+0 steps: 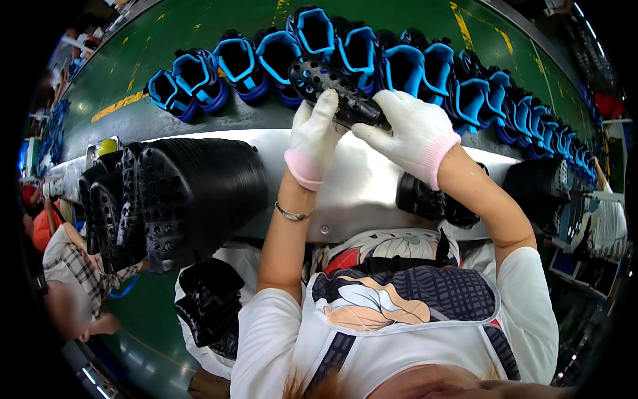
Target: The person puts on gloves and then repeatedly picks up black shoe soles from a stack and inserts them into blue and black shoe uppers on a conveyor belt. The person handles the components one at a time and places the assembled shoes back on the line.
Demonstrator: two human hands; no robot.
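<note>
In front of me, just above the near shoes of the row, I hold a black plastic shoe insert (327,83) dotted with round holes. It lies at a slant, rounded end up and to the left. My left hand (315,130), in a white knitted glove with a pink cuff, is closed on its near side, thumb along it. The fingers of my right hand (411,128), gloved alike, grip its lower right end from above and below. Dark shoes with bright blue linings (312,33) stand in a long curved row beyond both hands.
A thick nested stack of black perforated inserts (199,179) lies left on the metal shelf (325,193). More black inserts (422,194) sit under my right forearm, and another stack (537,183) farther right. A white bag with black pieces (211,299) is at lower left. A co-worker (80,259) is at far left.
</note>
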